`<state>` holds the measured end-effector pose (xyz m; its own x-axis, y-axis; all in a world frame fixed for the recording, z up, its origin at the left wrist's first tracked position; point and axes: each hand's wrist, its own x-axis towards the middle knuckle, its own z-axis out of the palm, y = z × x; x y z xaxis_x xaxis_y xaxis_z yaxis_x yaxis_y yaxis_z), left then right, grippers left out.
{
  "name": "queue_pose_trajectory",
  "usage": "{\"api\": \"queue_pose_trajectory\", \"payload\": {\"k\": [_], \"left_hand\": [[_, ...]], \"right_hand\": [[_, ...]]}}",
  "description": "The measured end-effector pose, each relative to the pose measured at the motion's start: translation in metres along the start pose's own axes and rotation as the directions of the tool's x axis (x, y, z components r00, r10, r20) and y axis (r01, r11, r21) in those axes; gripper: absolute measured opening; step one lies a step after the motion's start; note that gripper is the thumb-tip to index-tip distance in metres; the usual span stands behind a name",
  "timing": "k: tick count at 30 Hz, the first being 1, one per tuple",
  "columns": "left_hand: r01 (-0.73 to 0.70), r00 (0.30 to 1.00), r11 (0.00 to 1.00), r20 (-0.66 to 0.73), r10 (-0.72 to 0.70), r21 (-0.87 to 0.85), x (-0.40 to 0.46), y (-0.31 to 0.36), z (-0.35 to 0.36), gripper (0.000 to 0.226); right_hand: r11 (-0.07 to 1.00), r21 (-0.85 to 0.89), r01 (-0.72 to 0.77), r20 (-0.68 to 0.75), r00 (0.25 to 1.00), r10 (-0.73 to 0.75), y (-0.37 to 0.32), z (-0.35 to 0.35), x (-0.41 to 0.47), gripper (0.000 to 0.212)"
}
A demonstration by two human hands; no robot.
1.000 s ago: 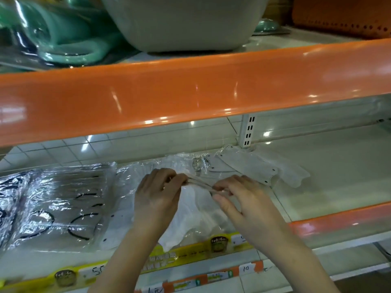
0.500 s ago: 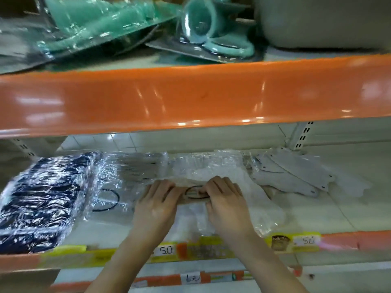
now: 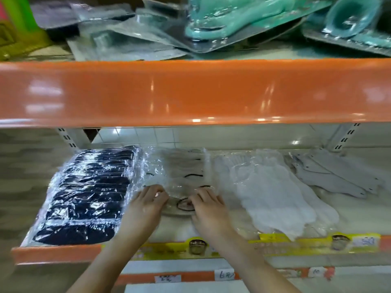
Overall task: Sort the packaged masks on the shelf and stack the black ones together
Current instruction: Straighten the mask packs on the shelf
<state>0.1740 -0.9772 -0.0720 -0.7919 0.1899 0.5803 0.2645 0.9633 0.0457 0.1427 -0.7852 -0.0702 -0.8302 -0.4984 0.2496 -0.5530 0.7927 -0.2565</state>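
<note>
A stack of black masks in clear wrappers (image 3: 88, 193) lies at the left end of the lower shelf. Beside it sits a pile of clear packets with pale masks and black ear loops (image 3: 179, 172). My left hand (image 3: 146, 206) and my right hand (image 3: 208, 208) both pinch the near edge of one such clear packet (image 3: 182, 203), fingers curled over the film. White masks in plastic (image 3: 273, 191) lie to the right of my hands.
Grey flat masks (image 3: 330, 176) lie further right on the lower shelf (image 3: 355, 218). An orange shelf rail (image 3: 190, 92) hangs just above my hands. Teal blister-packed goods (image 3: 232, 20) crowd the upper shelf. Yellow price labels (image 3: 196, 248) line the front edge.
The view has swung left, bringing the black mask stack fully into sight. Both hands have moved from the white masks to the clear packet pile, still holding a packet.
</note>
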Motion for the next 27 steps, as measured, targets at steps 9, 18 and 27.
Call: {"api": "queue_pose_trajectory", "payload": {"k": [9,18,27], "left_hand": [[0.062,0.964,0.996,0.263,-0.043,-0.066,-0.015,-0.012,0.010,0.048],[0.027,0.960,0.998,0.281,-0.010,-0.058,-0.020,-0.009,0.018,0.039],[0.081,0.940,0.994,0.337,-0.052,-0.071,-0.017,0.001,0.014,0.041]], "right_hand": [[0.982,0.048,-0.181,-0.053,0.982,0.183,-0.017,0.002,-0.012,0.046],[0.834,0.142,-0.534,-0.001,0.842,0.540,-0.004,0.005,0.016,0.035],[0.686,0.464,-0.561,0.030,0.784,0.620,-0.014,-0.013,0.046,0.045]]}}
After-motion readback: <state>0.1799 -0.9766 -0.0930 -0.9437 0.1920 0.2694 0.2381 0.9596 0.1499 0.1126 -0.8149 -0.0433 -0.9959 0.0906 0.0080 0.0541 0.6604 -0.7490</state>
